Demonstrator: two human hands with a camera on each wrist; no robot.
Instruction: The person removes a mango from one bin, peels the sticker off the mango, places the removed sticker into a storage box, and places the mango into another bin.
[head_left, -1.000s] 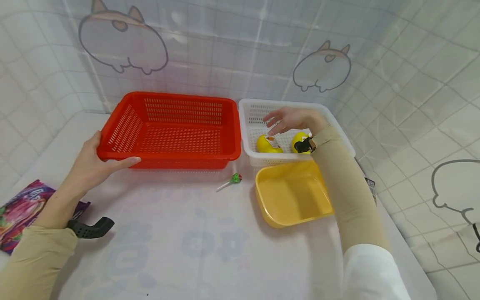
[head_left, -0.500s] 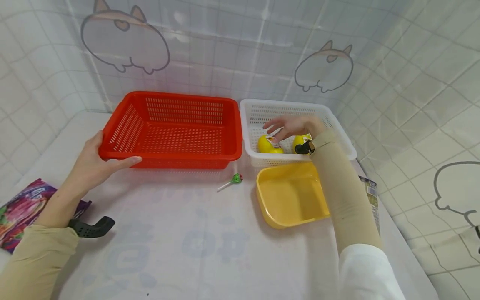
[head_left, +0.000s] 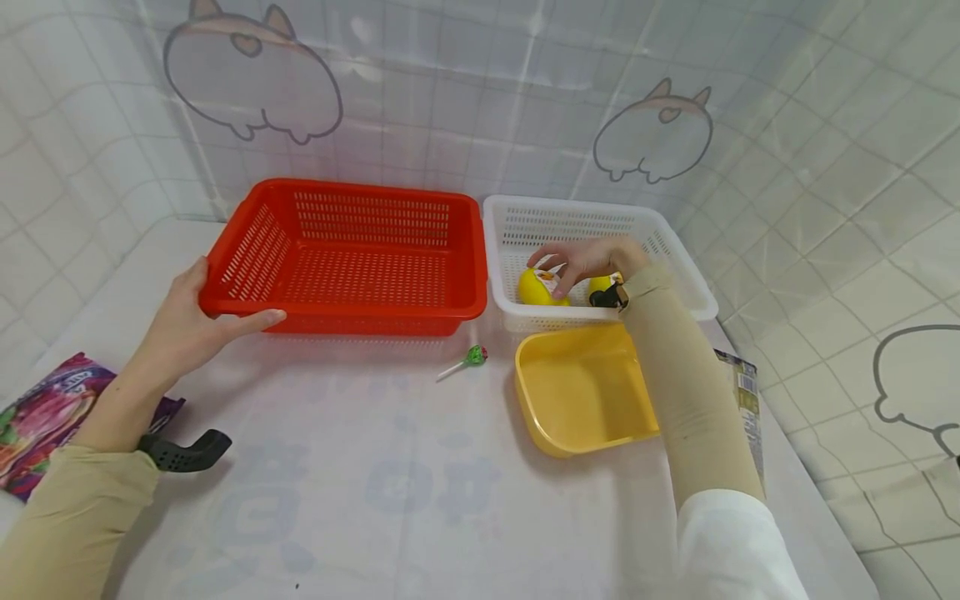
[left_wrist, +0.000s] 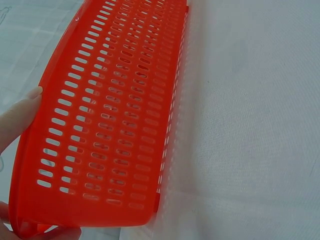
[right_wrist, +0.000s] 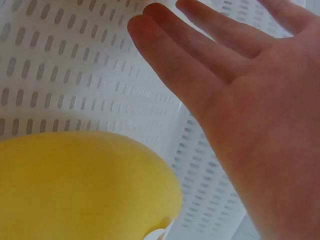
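Pale gridded walls (head_left: 465, 125), white tabletop (head_left: 352, 533)

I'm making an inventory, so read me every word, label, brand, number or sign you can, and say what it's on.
No text can be read for certain.
Purple packet: pale lettering, too blurred.
Packet at right: small print, too blurred.
Yellow object by the right hand: printed label, too small.
Other yellow object: mostly hidden, none readable.
Lollipop: too small to tell.
Tablecloth: faded blue shapes, too faint to tell if they're letters.
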